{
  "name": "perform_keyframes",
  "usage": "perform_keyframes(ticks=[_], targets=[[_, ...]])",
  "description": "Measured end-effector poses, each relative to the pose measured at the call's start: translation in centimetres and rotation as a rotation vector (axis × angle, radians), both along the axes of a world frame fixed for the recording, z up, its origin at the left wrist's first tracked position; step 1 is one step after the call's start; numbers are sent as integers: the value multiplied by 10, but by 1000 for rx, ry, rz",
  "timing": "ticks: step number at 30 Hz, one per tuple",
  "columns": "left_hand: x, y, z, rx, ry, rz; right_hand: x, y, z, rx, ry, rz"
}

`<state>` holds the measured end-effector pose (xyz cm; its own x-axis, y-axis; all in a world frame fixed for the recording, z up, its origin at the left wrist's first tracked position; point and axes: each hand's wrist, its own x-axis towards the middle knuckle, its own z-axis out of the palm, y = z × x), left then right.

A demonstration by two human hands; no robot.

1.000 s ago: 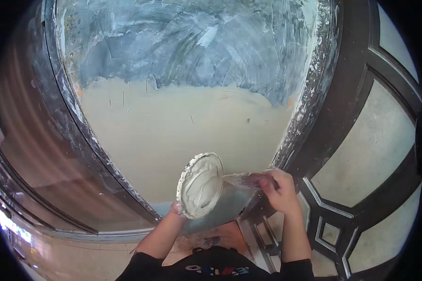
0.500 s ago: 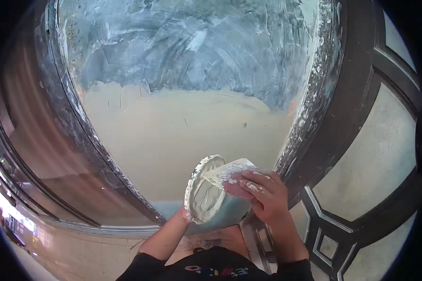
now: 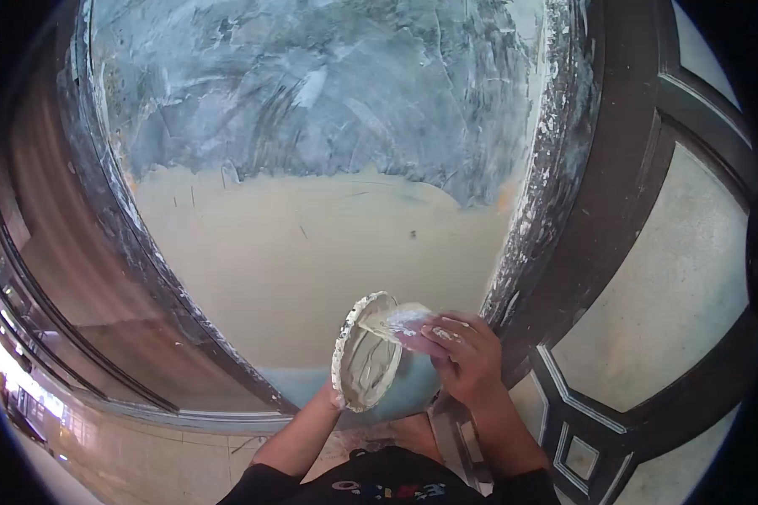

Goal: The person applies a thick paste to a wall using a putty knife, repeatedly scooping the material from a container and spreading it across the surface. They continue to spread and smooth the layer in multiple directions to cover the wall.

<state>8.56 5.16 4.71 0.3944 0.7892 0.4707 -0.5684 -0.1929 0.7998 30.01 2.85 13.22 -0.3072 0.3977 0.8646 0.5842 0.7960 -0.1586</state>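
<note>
Most of the left hand [image 3: 336, 394] is hidden behind the round pan [image 3: 364, 364] it holds up on edge; only a thumb tip shows at the lower rim, closed against it. The pan's back and any grip on it cannot be seen. The right hand [image 3: 468, 360] is closed around a flat blade [image 3: 403, 321], fingers on top, so the handle is covered and the type of tool is hard to make out. The blade's smeared edge lies across the pan's upper rim, touching the pale paste [image 3: 370, 370] that coats the inside. Both forearms run down to dark sleeves [image 3: 396, 488], cut off by the bottom edge.

Pan and blade sit low and centre, just before the wall panel [image 3: 312, 261]. Its lower part is smooth beige, its upper part streaked blue-grey. A dark, plaster-flecked frame [image 3: 541, 177] bounds the panel, bent by the lens. To the right stands a dark door [image 3: 627, 210] with frosted panes. Tiled floor [image 3: 168, 463] shows at the lower left; the corners are black.
</note>
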Motion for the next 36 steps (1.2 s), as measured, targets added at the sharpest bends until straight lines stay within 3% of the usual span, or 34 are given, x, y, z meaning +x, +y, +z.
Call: perform_keyframes(ticks=[2, 5, 11, 14, 16, 17, 19, 20, 22, 26, 28, 32, 36], targets=[[8, 1, -1, -20, -21, 28, 8, -1, 1, -22, -5, -33], [12, 22, -26, 126, 180, 174, 19, -6, 7, -45, -80, -206], [44, 6, -2, 229, 67, 131, 39, 6, -3, -110, -47, -171], [50, 9, -18, 173, 113, 140, 48, 13, -12, -103, 87, -154], [52, 11, -28, 88, 12, 33, 55, 12, -14, -399, 277, -172], [55, 10, -32, -5, -116, 9, 59, 15, -19, -394, 277, -176], [52, 5, -30, -77, -163, -36, 65, 27, -34, -572, 634, -18], [51, 3, -26, -149, -207, -76, 66, 33, -37, -568, 633, -20], [49, 1, -20, -134, -205, -101, 64, 45, -39, -587, 907, 132], [43, -4, -14, -107, -240, -101, 61, 65, -30, -616, 949, 155], [41, -8, -9, -166, -472, -139, 61, 76, -25, -618, 889, 155], [22, -14, -12, -162, -426, -70, 53, 96, 4, -695, 875, 154], [0, -22, -35, -169, -290, 12, 39, 107, 14, -621, 804, -78]])
